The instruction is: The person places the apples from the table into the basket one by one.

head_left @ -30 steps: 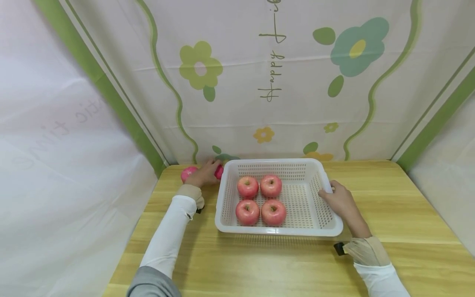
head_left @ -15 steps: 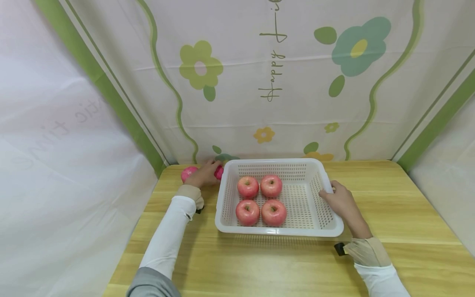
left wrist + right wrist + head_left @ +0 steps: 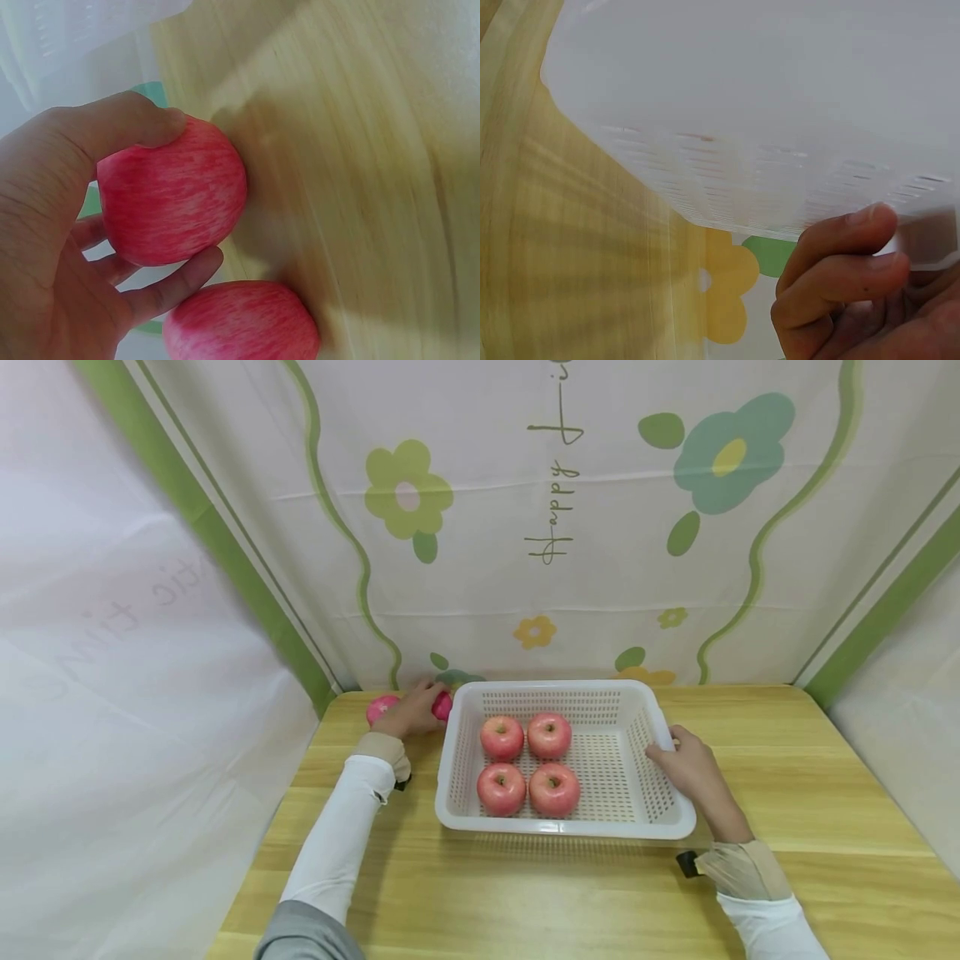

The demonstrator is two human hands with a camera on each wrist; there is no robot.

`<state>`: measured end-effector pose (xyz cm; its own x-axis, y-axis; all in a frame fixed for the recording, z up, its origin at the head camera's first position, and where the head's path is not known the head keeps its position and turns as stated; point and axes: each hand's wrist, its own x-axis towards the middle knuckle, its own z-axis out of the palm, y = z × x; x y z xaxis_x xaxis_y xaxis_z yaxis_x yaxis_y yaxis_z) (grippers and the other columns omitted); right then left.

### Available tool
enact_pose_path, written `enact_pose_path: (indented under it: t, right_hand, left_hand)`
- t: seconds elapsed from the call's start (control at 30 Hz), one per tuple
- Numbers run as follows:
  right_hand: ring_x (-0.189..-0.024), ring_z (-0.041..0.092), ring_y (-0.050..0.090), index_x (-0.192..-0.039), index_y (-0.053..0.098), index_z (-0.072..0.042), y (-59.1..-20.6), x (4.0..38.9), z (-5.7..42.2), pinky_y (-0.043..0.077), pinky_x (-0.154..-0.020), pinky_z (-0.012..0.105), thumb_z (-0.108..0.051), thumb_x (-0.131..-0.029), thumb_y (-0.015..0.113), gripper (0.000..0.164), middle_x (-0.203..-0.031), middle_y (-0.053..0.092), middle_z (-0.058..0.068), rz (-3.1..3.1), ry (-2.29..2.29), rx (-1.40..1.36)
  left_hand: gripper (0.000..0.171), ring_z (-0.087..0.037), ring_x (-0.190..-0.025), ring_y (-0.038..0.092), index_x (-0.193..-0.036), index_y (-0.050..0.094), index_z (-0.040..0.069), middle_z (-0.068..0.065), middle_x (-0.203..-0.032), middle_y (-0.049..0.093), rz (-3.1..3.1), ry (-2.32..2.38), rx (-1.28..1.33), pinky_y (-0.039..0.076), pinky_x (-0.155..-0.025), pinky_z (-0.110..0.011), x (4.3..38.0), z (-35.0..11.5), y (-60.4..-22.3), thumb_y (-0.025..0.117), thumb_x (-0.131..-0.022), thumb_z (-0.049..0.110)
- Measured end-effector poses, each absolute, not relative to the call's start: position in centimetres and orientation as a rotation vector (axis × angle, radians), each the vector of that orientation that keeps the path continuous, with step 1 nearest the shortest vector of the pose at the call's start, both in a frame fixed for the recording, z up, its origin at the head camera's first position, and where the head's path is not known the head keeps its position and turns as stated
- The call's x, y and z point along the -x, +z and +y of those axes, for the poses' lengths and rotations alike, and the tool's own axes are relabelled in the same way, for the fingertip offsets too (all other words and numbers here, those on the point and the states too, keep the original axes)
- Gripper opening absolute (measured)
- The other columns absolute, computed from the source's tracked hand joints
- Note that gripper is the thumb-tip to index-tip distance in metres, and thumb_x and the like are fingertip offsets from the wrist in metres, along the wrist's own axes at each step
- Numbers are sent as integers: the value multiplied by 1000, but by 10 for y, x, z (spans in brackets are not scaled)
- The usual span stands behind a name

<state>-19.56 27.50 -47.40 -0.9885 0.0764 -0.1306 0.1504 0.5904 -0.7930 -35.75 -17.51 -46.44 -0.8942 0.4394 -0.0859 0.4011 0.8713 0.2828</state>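
Note:
My left hand (image 3: 408, 712) is at the back left of the table, beside the basket. In the left wrist view it grips a red apple (image 3: 176, 199), thumb on one side and fingers on the other. A second red apple (image 3: 240, 322) lies close by, near the fingertips. My right hand (image 3: 690, 766) holds the right rim of a white perforated plastic basket (image 3: 564, 828), thumb over the inner edge; the right wrist view shows curled fingers (image 3: 840, 277) at its outer wall. Several apples (image 3: 550, 735) sit in the left part of the basket.
A wooden table (image 3: 555, 902) carries the basket. Behind it hangs a white curtain (image 3: 480, 568) with printed flowers, and a white sheet (image 3: 135, 693) hangs on the left. The basket's left wall is close to the left hand.

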Motion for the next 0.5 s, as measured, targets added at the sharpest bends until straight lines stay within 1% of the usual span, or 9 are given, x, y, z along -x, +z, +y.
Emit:
enact_pose_path:
  t: [0.23,0.37,0.5]
  right_hand:
    - [-72,26,68,-138,34,12,-475,195,275,57,-55,35,-26,-97,50,58,-108,59,36,2720,-1383,-185]
    - [-72,26,68,-138,34,12,-475,196,276,57,-55,35,-26,-97,50,58,-108,59,36,2718,-1388,-185]
    - [-72,26,68,-138,33,12,-474,196,275,58,-55,35,-26,-97,50,59,-109,58,36,2717,-1386,-185]
  left_hand:
    - [64,-28,-114,43,-135,50,12,-11,-125,46,2919,378,-690,45,-94,-45,355,-175,-458,74,-81,37]
    - [64,-28,-116,42,-136,50,14,-10,-126,46,2927,361,-689,44,-96,-47,353,-174,-452,73,-81,38]
    - [63,-28,-115,43,-136,50,14,-11,-126,46,2926,356,-689,44,-96,-47,351,-175,-449,72,-82,35]
